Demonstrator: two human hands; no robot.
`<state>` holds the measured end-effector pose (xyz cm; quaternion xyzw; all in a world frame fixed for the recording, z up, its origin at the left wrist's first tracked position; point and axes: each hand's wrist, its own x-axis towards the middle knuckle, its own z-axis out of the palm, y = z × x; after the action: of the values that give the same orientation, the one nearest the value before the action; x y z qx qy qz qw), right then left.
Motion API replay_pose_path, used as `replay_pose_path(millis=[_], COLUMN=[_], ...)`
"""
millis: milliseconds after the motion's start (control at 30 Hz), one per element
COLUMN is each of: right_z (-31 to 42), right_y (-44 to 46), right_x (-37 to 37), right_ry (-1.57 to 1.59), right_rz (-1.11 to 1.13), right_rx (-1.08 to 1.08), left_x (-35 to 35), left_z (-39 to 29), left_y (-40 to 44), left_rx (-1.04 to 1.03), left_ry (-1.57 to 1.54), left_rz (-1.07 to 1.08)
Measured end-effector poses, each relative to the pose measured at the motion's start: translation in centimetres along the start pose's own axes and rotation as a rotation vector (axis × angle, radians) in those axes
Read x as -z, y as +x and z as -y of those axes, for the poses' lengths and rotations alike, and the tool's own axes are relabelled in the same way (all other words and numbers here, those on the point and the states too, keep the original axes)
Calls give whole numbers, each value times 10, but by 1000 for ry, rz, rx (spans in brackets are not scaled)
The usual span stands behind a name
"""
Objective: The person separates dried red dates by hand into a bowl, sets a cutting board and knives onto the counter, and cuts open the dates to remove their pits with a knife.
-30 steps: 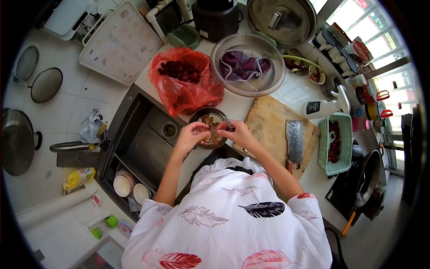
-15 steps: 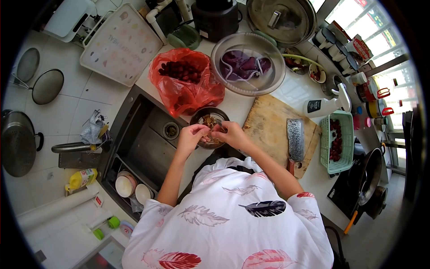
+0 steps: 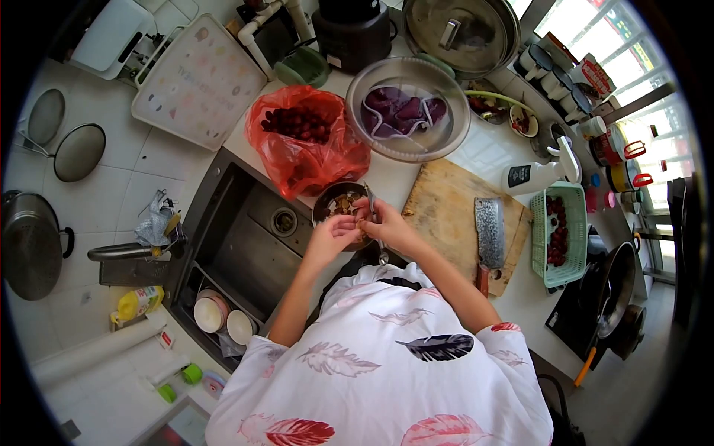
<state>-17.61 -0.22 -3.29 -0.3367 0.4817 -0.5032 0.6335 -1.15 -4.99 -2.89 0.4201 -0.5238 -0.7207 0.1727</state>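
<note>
Both hands meet over the near side of a dark metal bowl (image 3: 324,206) holding brownish and pale pieces. My right hand (image 3: 387,225) is closed around a slim metal tool (image 3: 381,251), which runs from above the fingers down toward the shirt. The fingers of my left hand (image 3: 336,235) are pinched together beside it, at something too small to name. Just behind the bowl stands a red plastic bag (image 3: 305,167) with dark red fruit (image 3: 297,123).
A sink (image 3: 245,223) lies left of the bowl. To the right are a wooden board (image 3: 439,201) with a cleaver (image 3: 489,234), a green basket (image 3: 558,238) of red fruit and a spray bottle (image 3: 532,178). Behind stands a basin (image 3: 457,123) with purple items.
My hands have shifted slightly down and closer together at the bowl's near edge. The metal tool has turned and now shows lengthwise along my right hand.
</note>
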Motion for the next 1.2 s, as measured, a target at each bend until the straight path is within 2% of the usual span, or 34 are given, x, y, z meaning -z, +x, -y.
replay_pose_path(millis=[167,233,267,333,367,400,467,500,600,633,667,733,767,867,1033,1100,1133,1200], right_z=[-8,-8,-7,-5,-8,-7,-1,1,-4,-21,-37,-42,-48,-62,-57,-50,-39,-15], right_y=[0,1,1,0,-1,-4,-12,-14,-24,-21,-21,-27,-29,-26,-23,-22,-21,-22], right_x=[-4,2,5,11,11,12,23,31,53,61,71,78,77,77,70,71,66,50], right_ry=[-13,-380,-378,-310,-147,-145,-208,-210,-255,-265,-263,-729,-817,-928,-999,-1011,-1030,-905], right_rz=[-48,-133,-136,-210,-282,-284,-297,-257,-319,-397,-411,-550,-560,-532,-487,-472,-430,-516], right_rx=[60,60,60,-143,-115,-114,-83,-132,-154,-32,-30,27,122,146,83,-59,-42,-49], left_x=[-2,-2,-1,4,6,7,7,2,-9,-20,-28,-47,-55,-60,-46,-45,-45,-46], left_z=[-2,-5,-6,-5,-3,0,2,-6,-5,-12,-6,-7,-8,-12,-2,7,8,5], left_y=[-1,-2,-3,-1,0,1,5,2,10,12,19,30,32,35,25,14,7,-14], left_rx=[-54,-82,-111,-176,-240,-241,-396,-284,-299,-394,-486,-519,-498,-591,-520,-520,-481,-408], left_ry=[124,234,344,450,554,555,775,676,624,707,754,736,764,797,691,671,615,560], left_rz=[-99,-168,-238,-272,-307,-305,-410,-387,-264,-237,-219,-153,-179,-285,-308,-345,-356,-407])
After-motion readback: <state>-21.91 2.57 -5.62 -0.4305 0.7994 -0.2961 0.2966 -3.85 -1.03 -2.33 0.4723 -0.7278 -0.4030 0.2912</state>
